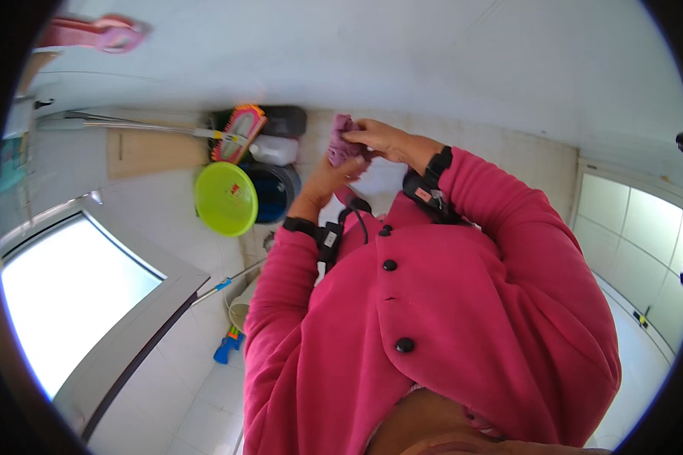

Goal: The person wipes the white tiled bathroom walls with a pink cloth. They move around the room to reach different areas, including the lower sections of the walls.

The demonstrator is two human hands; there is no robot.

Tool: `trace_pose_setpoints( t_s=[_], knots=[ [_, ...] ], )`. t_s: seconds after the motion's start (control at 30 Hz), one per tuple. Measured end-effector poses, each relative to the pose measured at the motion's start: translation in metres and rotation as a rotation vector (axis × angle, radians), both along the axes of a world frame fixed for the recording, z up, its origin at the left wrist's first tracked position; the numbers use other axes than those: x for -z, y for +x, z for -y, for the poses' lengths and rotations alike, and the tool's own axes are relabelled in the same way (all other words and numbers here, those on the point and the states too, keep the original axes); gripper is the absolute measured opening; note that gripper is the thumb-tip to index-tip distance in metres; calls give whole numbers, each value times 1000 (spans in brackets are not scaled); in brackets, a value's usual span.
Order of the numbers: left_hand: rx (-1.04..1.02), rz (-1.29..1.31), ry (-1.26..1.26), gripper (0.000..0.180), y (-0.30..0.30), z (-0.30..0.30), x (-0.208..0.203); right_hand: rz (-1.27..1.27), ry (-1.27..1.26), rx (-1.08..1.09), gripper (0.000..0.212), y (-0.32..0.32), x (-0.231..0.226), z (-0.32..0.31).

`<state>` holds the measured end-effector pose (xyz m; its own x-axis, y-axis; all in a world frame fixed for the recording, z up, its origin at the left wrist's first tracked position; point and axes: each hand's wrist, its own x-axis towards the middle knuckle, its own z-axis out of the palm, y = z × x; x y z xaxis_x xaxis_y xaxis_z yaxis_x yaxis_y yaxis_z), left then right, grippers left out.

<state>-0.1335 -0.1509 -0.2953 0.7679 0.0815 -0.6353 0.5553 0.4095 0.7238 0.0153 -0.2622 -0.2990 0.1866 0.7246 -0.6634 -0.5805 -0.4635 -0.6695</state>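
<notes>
A crumpled mauve cloth [341, 144] is bunched up in front of me, held between both hands. My right hand [383, 139] pinches it from the right, thumb and fingers closed on its folds. From below, my left hand [331, 179] grips the cloth's lower end, with its fingers partly hidden by the folds. Dark straps with small devices circle both wrists, over the pink sleeves.
Left of my hands stand a lime-green basin [226, 199], a dark bucket [273, 189], a white jug [275, 149] and an orange-edged brush head [240, 133]. A bright window [80, 288] is at the left, a glazed door [637, 220] at the right.
</notes>
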Motion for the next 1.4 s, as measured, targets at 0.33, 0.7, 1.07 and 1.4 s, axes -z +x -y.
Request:
trace_pose_setpoints(
  t_s=[0.33, 0.7, 1.07, 1.4],
  knots=[
    [-621, 118, -101, 34, -83, -85, 65, 210, -280, -31, 48, 56, 41, 81],
    [-807, -303, -128, 45, -130, -9, 246, 817, -48, -1190, 26, -8, 331, 169],
    [-931, -417, -347, 35, -80, 87, 406, 86, -326, -1569, 89, -94, 453, 259],
    [-946, -247, -334, 33, -61, 42, 398, 159, -118, -1761, 57, -143, 498, 254]
  ],
)
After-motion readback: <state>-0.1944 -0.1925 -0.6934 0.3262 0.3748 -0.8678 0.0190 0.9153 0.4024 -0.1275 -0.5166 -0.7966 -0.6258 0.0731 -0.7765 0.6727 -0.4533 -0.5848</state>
